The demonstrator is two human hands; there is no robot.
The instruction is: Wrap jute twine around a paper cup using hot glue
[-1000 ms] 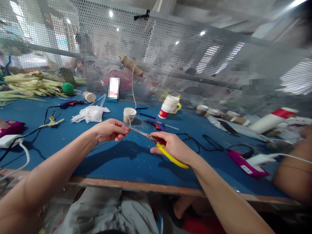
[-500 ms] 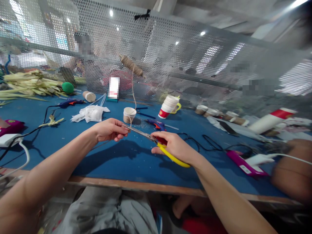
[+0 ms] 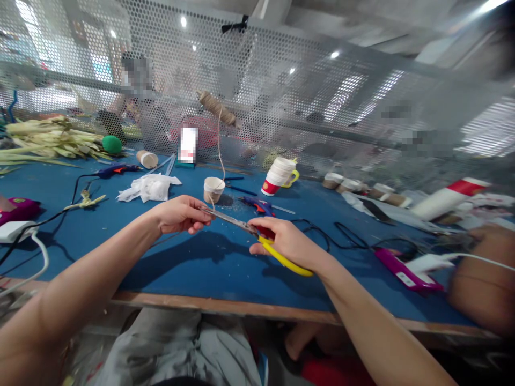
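Note:
My right hand (image 3: pixel 287 241) grips scissors (image 3: pixel 277 257) with yellow handles. Their metal blades point left and reach the fingertips of my left hand (image 3: pixel 183 214). That hand is closed in a pinch on twine (image 3: pixel 212 202), at the blade tips. Up from there, the twine passes a small paper cup (image 3: pixel 213 188) with a brown wrap and leads to a twine spool (image 3: pixel 217 107) hanging on the mesh. Whether the twine is cut through at the blades I cannot tell.
Behind the cup lie dark sticks and a blue glue gun (image 3: pixel 257 206). Stacked cups (image 3: pixel 279 174) stand further right. White tissue (image 3: pixel 148 187) lies left, near another glue gun (image 3: pixel 116 170). Purple power strips (image 3: pixel 406 271) sit on both sides. Someone's arm (image 3: pixel 485 273) rests at right.
The twine by the blade tips has shifted slightly left and now bends in front of the cup instead of running straight. Both hands and the scissors have barely moved.

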